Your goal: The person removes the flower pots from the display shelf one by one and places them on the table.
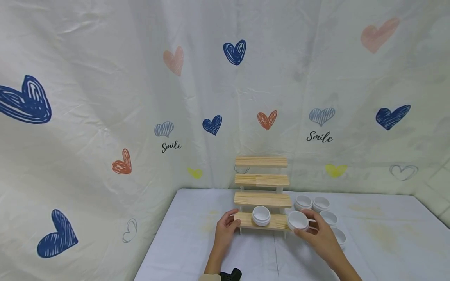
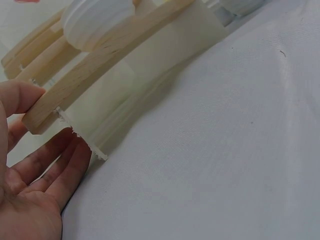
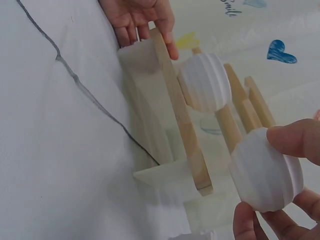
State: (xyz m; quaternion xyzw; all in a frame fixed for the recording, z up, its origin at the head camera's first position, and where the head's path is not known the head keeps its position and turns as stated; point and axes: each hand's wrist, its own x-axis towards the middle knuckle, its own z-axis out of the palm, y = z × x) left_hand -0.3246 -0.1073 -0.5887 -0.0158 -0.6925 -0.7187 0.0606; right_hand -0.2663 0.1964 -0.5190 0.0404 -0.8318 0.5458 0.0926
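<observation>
A four-step wooden display stand (image 1: 262,200) has light plank shelves on pale supports. My left hand (image 1: 225,230) grips the left end of its lowest plank (image 2: 75,92), with the thumb and a finger on the wood and the other fingers spread below. On that plank sits one small white ribbed bowl (image 1: 261,216), near the middle. My right hand (image 1: 320,236) holds a second white ribbed bowl (image 3: 265,170) between thumb and fingers, upright at the plank's right end. In the right wrist view this bowl appears apart from the plank.
Several more white bowls (image 1: 321,203) stand on the white-covered table (image 1: 379,249), right of the stand and partly behind my right hand. A pale curtain (image 1: 274,78) printed with hearts hangs close behind the stand. A dark line runs along the cloth in front.
</observation>
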